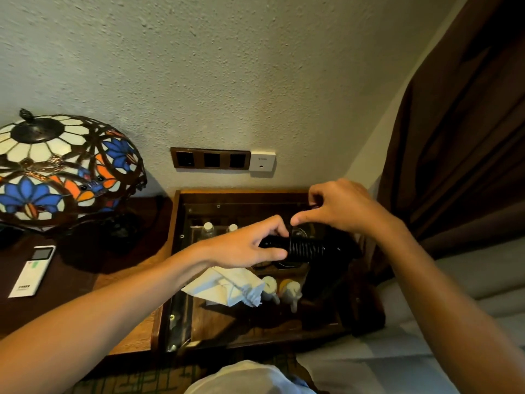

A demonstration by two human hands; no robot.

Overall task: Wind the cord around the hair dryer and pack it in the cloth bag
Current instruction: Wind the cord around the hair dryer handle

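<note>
A black hair dryer [338, 247] is held level above the glass-topped cabinet, with its coiled black cord [305, 247] wrapped in several turns around the handle. My left hand [250, 245] grips the handle end. My right hand [338, 207] is just above the coils, thumb and fingers pinched on a strand of the cord near the top. A white cloth bag [227, 285] lies crumpled on the glass below my left wrist. The dryer's nozzle end is dark and hard to make out.
A stained-glass lamp [62, 166] stands on the dark table at left, with a white remote [32, 270] beside it. Wall sockets [211, 159] sit above the wooden cabinet [176, 223], which holds bottles and small figurines under glass. A brown curtain [460, 137] hangs at right beside a bed.
</note>
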